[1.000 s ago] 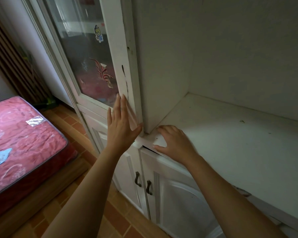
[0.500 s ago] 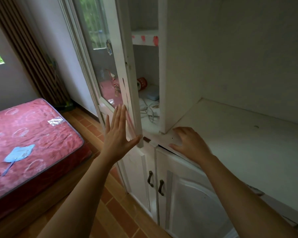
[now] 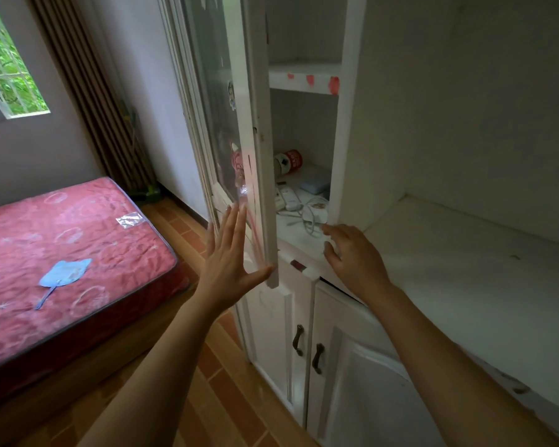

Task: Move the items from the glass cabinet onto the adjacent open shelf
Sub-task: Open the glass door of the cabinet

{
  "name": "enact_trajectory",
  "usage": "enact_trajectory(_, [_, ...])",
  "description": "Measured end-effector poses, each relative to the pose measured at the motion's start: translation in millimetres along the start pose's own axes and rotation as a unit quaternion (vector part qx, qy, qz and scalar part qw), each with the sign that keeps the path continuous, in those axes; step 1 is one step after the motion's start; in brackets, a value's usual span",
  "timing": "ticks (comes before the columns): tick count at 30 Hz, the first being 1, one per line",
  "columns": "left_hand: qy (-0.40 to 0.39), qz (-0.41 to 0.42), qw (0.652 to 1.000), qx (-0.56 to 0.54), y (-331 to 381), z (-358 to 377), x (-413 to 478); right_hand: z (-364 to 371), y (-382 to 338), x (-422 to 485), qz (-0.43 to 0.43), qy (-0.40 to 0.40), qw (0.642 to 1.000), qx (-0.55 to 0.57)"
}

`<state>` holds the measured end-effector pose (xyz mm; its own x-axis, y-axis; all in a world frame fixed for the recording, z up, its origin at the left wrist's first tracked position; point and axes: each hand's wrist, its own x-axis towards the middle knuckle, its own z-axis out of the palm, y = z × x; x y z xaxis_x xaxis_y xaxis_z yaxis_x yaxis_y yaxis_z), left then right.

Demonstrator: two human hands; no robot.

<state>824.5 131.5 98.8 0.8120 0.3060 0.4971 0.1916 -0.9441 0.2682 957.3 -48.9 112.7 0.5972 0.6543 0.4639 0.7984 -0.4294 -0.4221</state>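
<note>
- Left hand point(image 3: 231, 258), centre frame, spread flat, fingers straight, thumb at the bottom edge of the glass cabinet door point(image 3: 239, 130), which stands ajar
- Right hand point(image 3: 352, 256), empty with fingers loosely curled, at the cabinet's lower ledge
- Inside, above the right hand: red-and-white can point(image 3: 288, 161), pale blue box point(image 3: 317, 183), white remote point(image 3: 288, 200), white cable point(image 3: 312, 214)
- Open shelf point(image 3: 465, 262) on the right, bare where it shows
</note>
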Motion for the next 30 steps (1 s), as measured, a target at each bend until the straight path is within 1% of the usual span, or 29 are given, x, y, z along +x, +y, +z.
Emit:
enact_trajectory(5, [-0.001, -0.005, 1.0, -0.017, -10.7, -9.6, -9.3, 16.7, -18.2, 10.5, -0.015, -0.079, 0.994, 0.068])
enact_trajectory(7, [-0.002, -0.014, 1.0, -0.011, -16.0, -13.4, -13.3, 17.6, -36.6, 18.6, -0.037, -0.106, 0.988, 0.108])
enact_trajectory(9, [0.0, -0.023, 1.0, -0.004, -22.2, -17.5, -17.3, 16.0, -58.8, 28.9, -0.075, -0.12, 0.982, 0.125])
enact_trajectory(11, [0.005, -0.031, 1.0, -0.004, -27.7, -23.0, -22.4, 16.1, -77.4, 38.8, -0.109, -0.122, 0.978, 0.133])
enact_trajectory(13, [0.012, -0.039, 0.999, -0.007, -33.7, -29.0, -28.9, 19.6, -88.5, 46.6, -0.115, -0.125, 0.974, 0.147])
enact_trajectory(23, [0.044, -0.081, 0.996, 0.002, -81.5, -56.0, -67.7, 51.3, -138.6, 55.2, -0.167, -0.132, 0.968, 0.136])
enact_trajectory(26, [0.047, -0.087, 0.995, 0.023, -98.1, -64.4, -78.6, 62.6, -156.5, 56.3, -0.183, -0.117, 0.967, 0.133])
enact_trajectory(30, [0.05, -0.083, 0.994, 0.054, -127.4, -80.1, -91.3, 87.1, -182.8, 62.0, -0.187, -0.121, 0.968, 0.118])
